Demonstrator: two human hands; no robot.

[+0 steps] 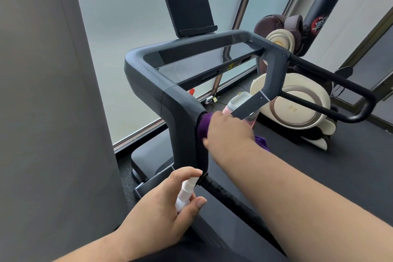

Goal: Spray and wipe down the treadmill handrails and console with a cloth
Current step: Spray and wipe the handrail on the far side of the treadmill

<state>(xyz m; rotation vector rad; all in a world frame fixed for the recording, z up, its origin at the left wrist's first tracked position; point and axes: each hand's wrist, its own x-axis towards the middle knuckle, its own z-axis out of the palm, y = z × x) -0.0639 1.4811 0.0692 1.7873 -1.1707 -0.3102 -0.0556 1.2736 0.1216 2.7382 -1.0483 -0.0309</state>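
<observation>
Nearest, the left hand (168, 204) grips a small white spray bottle (185, 194) just beside the left handrail (229, 199) of the treadmill. Further up this handrail, the right hand (228, 128) presses a purple cloth (204, 126) around it. Beyond stands the dark console screen (188, 9).

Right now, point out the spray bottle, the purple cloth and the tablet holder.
spray bottle (184, 195): head view, on its white neck above the left hand's fingers.
purple cloth (204, 126): head view, on the fold pressed against the handrail upright.
tablet holder (188, 9): head view, middle of its dark back panel.
</observation>
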